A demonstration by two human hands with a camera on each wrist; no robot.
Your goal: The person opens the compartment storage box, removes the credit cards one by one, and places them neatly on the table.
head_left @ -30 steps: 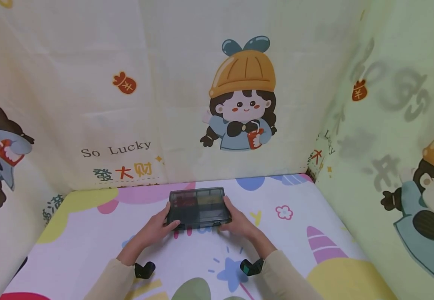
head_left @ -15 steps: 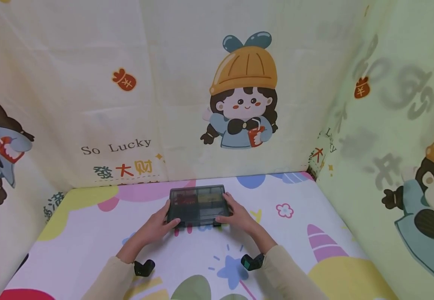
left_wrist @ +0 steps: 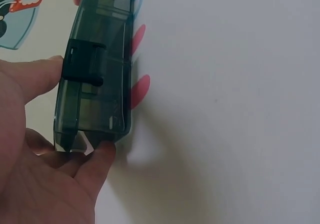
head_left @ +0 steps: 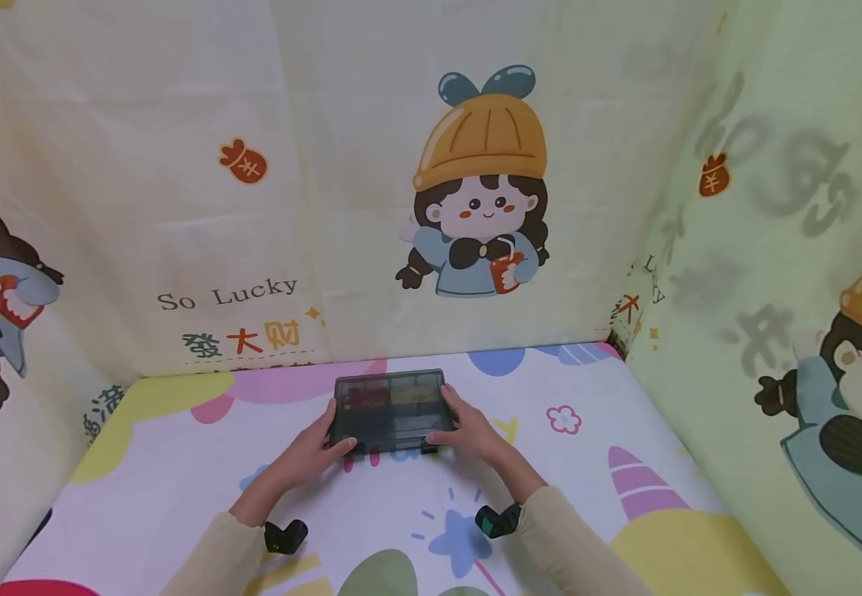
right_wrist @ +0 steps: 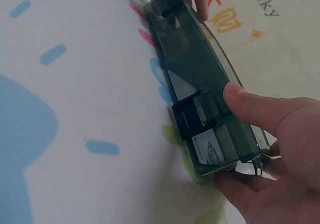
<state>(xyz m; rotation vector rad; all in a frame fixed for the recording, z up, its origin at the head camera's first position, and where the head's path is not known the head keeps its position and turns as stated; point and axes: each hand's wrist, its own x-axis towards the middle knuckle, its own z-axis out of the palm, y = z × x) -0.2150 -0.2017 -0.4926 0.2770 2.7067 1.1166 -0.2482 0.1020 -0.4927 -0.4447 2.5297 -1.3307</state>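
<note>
A dark, see-through plastic compartment box (head_left: 393, 414) with a lid lies on the table, its lid down. Two latches sit on its front side. My left hand (head_left: 310, 451) grips the left end, the thumb at the front edge beside the left latch (left_wrist: 85, 63) and the fingers around the short side. On the right end my right hand (head_left: 471, 428) holds the box, thumb on the lid's front edge near the right latch (right_wrist: 192, 116). That latch seems swung outward from the lid. Red and yellowish contents show dimly through the lid.
A printed cloth (head_left: 371, 513) covers the table. Behind it hangs a cream curtain (head_left: 356, 207) with cartoon prints, and another curtain (head_left: 758, 248) closes the right side. Black wrist cameras (head_left: 286, 536) sit below both hands.
My right thumb has moved up from the front side onto the lid's front edge, and the right latch now juts out lower. The left hand and the box stay nearly in place.
</note>
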